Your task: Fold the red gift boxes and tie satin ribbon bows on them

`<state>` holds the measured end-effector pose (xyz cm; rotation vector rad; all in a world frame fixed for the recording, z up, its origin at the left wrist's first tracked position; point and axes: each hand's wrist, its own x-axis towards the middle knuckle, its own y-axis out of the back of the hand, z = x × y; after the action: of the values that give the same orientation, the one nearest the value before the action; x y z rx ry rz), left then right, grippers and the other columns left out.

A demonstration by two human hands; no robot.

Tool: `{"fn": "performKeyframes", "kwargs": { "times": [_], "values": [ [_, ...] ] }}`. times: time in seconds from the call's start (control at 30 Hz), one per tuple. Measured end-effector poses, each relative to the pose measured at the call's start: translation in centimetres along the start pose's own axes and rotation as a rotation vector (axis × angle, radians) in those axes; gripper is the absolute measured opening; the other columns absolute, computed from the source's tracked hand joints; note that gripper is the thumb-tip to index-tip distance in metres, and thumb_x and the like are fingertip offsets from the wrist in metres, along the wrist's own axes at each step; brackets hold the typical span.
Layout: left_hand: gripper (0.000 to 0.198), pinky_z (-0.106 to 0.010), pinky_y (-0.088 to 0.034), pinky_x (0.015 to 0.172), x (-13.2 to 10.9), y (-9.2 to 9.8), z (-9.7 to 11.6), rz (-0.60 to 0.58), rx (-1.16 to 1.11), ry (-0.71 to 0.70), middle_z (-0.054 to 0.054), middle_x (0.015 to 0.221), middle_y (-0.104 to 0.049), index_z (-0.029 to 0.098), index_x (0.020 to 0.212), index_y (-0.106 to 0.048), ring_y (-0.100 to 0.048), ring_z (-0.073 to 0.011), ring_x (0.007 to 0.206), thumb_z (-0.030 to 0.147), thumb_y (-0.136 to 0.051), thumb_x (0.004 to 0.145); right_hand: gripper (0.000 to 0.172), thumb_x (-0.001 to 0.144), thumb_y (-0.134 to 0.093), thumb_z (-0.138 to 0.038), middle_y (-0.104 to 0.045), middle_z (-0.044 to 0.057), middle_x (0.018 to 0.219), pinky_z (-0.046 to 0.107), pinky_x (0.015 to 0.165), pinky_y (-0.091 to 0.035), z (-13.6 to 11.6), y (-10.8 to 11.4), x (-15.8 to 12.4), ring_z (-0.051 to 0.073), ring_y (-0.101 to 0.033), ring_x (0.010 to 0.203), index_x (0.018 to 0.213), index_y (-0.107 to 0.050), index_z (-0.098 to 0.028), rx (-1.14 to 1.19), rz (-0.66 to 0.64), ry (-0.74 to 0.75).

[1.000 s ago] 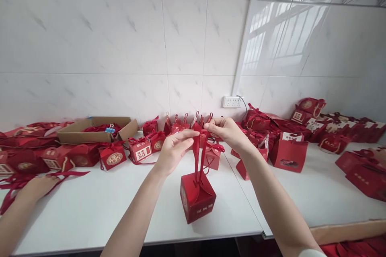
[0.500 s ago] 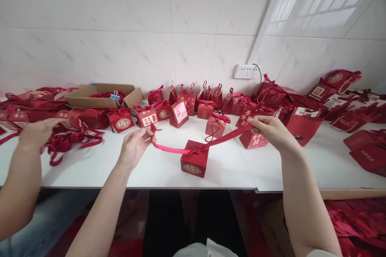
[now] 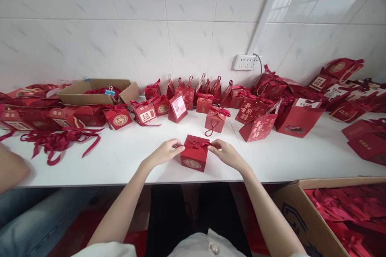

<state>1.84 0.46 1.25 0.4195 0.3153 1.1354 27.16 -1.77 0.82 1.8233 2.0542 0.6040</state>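
Observation:
A small red gift box [image 3: 193, 160] with a gold round emblem stands upright near the table's front edge. Across its top runs a red ribbon [image 3: 197, 145], gathered at the middle. At the box's left side, my left hand [image 3: 169, 150] pinches one part of the ribbon between thumb and fingers. My right hand [image 3: 223, 152] pinches the ribbon on the other side, close to the box's top corner. Just behind stands another red box [image 3: 216, 120] with a bow on top and a cord loop in front.
Red gift boxes and bags line the wall, among them a large red bag [image 3: 298, 118]. A pile of loose ribbon [image 3: 62, 140] lies at left, before a cardboard tray [image 3: 75, 98]. Lower right is a carton [image 3: 297, 196] of red pieces. A co-worker's arm [image 3: 12, 168] shows at far left.
Both my hands have come inward and down from the stretched ribbon to the box top, and the ribbon is drawn close there. The co-worker's hand has left the view, leaving part of the arm.

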Motion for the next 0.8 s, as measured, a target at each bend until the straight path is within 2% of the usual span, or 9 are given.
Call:
{"fn": "performKeyframes", "kwargs": {
  "times": [0.13, 0.27, 0.37, 0.53, 0.67, 0.8],
  "values": [
    [0.029, -0.024, -0.037, 0.055, -0.7, -1.6, 0.2, -0.116, -0.136, 0.035, 0.001, 0.062, -0.054, 0.018, 0.063, -0.055, -0.050, -0.0145, 0.059, 0.044, -0.056, 0.077, 0.038, 0.079, -0.052, -0.052, -0.052, -0.002, 0.059, 0.027, 0.056, -0.037, 0.4, -1.1, -0.5, 0.014, -0.049, 0.057, 0.061, -0.048, -0.019, 0.140, -0.076, -0.033],
    [0.032, -0.023, -0.035, 0.051, -2.1, -2.4, 1.3, -0.174, -0.227, 0.052, 0.002, 0.055, -0.051, 0.018, 0.060, -0.051, -0.046, -0.0118, 0.052, 0.043, -0.053, 0.080, 0.045, 0.080, -0.048, -0.058, -0.049, -0.002, 0.058, 0.027, 0.058, -0.037, 0.4, -0.9, -1.3, 0.012, -0.045, 0.055, 0.060, -0.049, -0.018, 0.396, -0.062, -0.069],
    [0.035, -0.023, -0.032, 0.050, -2.4, -2.7, 1.3, -0.121, -0.280, 0.038, 0.003, 0.052, -0.048, 0.018, 0.058, -0.047, -0.042, -0.0101, 0.049, 0.043, -0.051, 0.082, 0.046, 0.078, -0.054, -0.055, -0.044, -0.003, 0.054, 0.027, 0.058, -0.035, 0.6, -0.9, -1.5, 0.011, -0.043, 0.053, 0.053, -0.047, -0.017, 0.561, -0.046, -0.124],
    [0.037, -0.024, -0.031, 0.051, -2.2, -3.3, -0.8, -0.045, -0.488, 0.040, 0.002, 0.050, -0.046, 0.017, 0.055, -0.045, -0.040, -0.0094, 0.050, 0.043, -0.052, 0.081, 0.045, 0.070, -0.068, -0.048, -0.033, -0.006, 0.050, 0.027, 0.056, -0.036, 2.0, -0.7, -1.7, 0.010, -0.039, 0.050, 0.048, -0.041, -0.019, 0.885, -0.073, -0.216],
    [0.037, -0.023, -0.027, 0.048, -2.0, -4.2, -1.8, -0.022, -0.633, 0.083, 0.003, 0.047, -0.042, 0.017, 0.053, -0.042, -0.038, -0.0087, 0.047, 0.042, -0.057, 0.076, 0.044, 0.069, -0.070, -0.045, -0.034, -0.006, 0.051, 0.028, 0.061, -0.039, 2.9, -0.4, -1.8, 0.008, -0.034, 0.048, 0.047, -0.043, -0.018, 0.916, -0.058, -0.258],
    [0.040, -0.024, -0.028, 0.049, -2.0, -4.6, -1.9, -0.004, -0.671, 0.087, 0.005, 0.047, -0.038, 0.018, 0.052, -0.037, -0.037, -0.0077, 0.047, 0.044, -0.058, 0.073, 0.043, 0.070, -0.068, -0.049, -0.037, -0.005, 0.050, 0.028, 0.065, -0.039, 3.6, 0.0, -1.9, 0.009, -0.039, 0.051, 0.049, -0.047, -0.018, 0.825, -0.074, -0.261]
  ]
}}
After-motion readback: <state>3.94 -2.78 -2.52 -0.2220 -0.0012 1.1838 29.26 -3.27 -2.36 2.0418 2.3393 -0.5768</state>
